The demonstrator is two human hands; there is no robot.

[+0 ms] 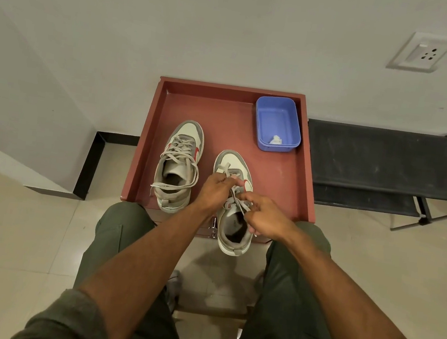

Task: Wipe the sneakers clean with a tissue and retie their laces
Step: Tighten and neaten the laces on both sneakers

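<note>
On the red tabletop (294,184) in front of my knees, both sneakers stood toe-away from me: the left sneaker (179,163) fully on the surface with its laces loose and draped over its sides, the right sneaker (233,202) nearer me, its heel hanging past the front edge. My left hand (215,189) pinched a lace (225,168) over the tongue of that right sneaker, and my right hand (263,217) pinched the other strand (240,203) just beside the collar, fingers curled round it; neither grip was spread. A used tissue (276,140) lay crumpled in the blue tub (264,112) at the far right corner, so I judged the wiping done and the tying under way on this shoe, with the other still to do. The risk I saw was the overhang: a hard pull toward me on the strands could drag the shoe off the edge and onto the floor. Uneven tension between my two hands could also leave one end too short for a bow, and I could not tell whether a first knot had yet been crossed, since my fingers hid that part.
</note>
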